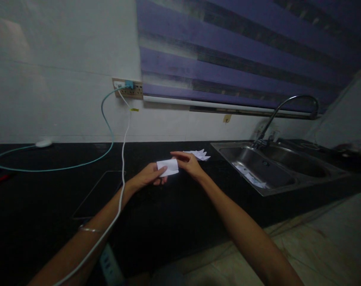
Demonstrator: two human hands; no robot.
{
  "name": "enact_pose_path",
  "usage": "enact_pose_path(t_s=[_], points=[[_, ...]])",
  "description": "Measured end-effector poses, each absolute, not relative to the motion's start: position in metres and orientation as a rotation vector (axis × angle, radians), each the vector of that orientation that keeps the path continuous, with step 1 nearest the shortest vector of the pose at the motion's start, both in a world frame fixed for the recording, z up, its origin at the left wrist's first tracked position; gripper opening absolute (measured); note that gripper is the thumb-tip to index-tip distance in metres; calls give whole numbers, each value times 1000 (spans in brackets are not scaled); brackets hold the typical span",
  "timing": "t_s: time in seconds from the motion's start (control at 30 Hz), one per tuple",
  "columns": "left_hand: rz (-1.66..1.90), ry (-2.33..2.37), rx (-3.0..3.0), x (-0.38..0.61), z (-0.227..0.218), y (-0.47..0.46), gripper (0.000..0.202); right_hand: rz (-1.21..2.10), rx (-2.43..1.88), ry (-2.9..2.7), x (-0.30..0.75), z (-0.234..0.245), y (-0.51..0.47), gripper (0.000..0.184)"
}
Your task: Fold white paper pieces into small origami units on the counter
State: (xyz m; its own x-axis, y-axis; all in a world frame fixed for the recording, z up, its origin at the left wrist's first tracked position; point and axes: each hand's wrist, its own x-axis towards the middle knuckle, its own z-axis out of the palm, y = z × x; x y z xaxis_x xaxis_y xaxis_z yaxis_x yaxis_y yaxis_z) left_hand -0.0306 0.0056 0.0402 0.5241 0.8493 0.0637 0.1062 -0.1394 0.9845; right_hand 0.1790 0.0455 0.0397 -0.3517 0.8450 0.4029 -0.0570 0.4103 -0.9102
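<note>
A small folded white paper [168, 166] is held above the black countertop [174, 214] between both hands. My left hand [147, 177] pinches its left lower side, thumb on top. My right hand [189, 163] grips its right edge with the fingers curled. Just behind the right hand, a few more folded white paper pieces [200, 154] lie on the counter.
A dark tablet [98, 194] lies flat on the counter at left, with a white cable [123, 159] running from a wall socket [127, 88] over my left arm. A teal cable [49, 167] loops left. A steel sink [272, 167] with tap [287, 109] is at right.
</note>
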Motion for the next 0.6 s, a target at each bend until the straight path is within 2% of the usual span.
enact_pose_path(t_s=[0.13,0.4,0.5,0.6], points=[[813,861,1629,-30,38,7,45,1250,-656,-1690,179,41,42,55],[800,788,1620,-28,44,-1,45,1186,-717,-1695,178,38,46,26],[828,764,1599,-28,45,-2,46,1257,-703,-1708,182,42,43,24],[855,762,1607,-29,45,1,46,1459,-663,-1656,183,48,39,31]])
